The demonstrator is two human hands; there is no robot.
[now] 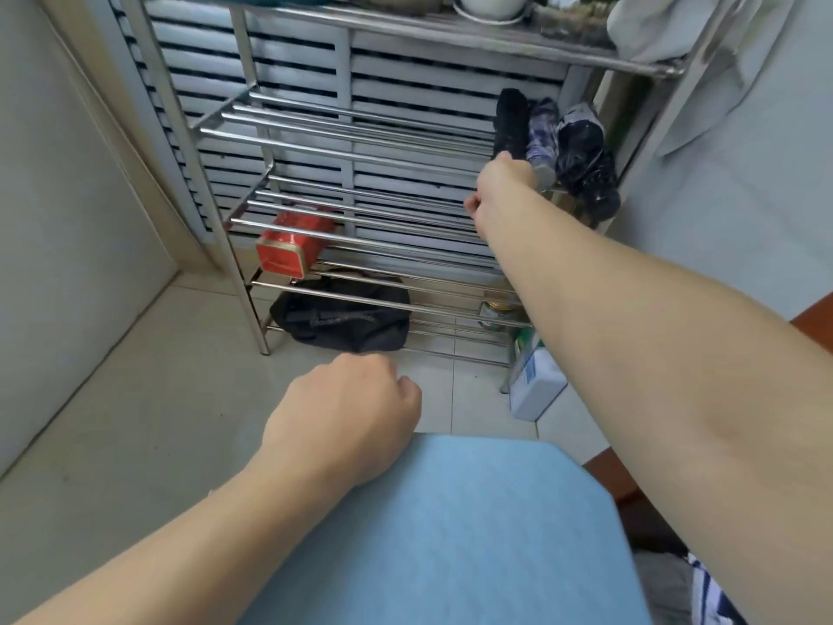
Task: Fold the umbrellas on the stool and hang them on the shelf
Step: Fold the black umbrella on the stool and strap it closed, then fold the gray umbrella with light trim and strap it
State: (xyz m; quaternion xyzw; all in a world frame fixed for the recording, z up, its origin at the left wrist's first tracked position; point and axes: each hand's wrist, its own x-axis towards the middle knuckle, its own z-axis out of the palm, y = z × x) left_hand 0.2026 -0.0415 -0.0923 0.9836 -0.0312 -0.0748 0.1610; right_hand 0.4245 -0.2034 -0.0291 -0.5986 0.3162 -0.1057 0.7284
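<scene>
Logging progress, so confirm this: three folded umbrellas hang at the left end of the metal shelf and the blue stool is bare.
Wrong side. The head view shows the three folded umbrellas at the right end of the metal shelf, where the right hand reaches. The blue stool is bare.

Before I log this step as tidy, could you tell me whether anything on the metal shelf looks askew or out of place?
The red tin lies tipped on its side, poking out between the bars of the metal shelf. The three folded umbrellas hang bunched together at its right end. Nothing looks spilled or damaged.
</scene>
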